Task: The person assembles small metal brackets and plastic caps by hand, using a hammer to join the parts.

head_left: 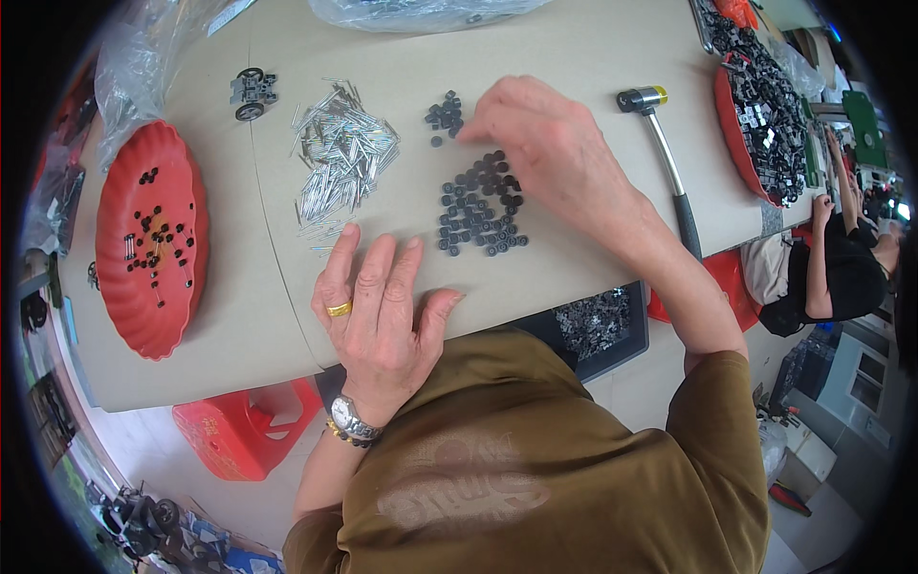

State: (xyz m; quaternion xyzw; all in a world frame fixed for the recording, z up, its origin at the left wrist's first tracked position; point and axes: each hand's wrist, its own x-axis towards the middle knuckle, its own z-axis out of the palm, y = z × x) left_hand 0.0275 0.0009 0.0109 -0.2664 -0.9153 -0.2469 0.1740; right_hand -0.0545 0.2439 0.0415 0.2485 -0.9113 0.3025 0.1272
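Observation:
My left hand (382,311) rests at the table's near edge with its fingers spread and nothing in them. Its fingertips lie just below a loose pile of thin silver metal pins (346,153). My right hand (550,139) is over the table with its fingers curled inward; their tips are mostly hidden, so what they hold cannot be made out. Beside its fingertips sits a small cluster of black parts (444,113). Under and left of that hand spreads a larger group of small black wheels (478,215).
A red scalloped tray (120,277) with small black parts stands at left, near a small wheeled assembly (254,93). To the right lie a hammer (660,134) and a red bowl (732,120) heaped with dark parts. A bin (622,349) sits below the edge; a person (841,268) works beyond.

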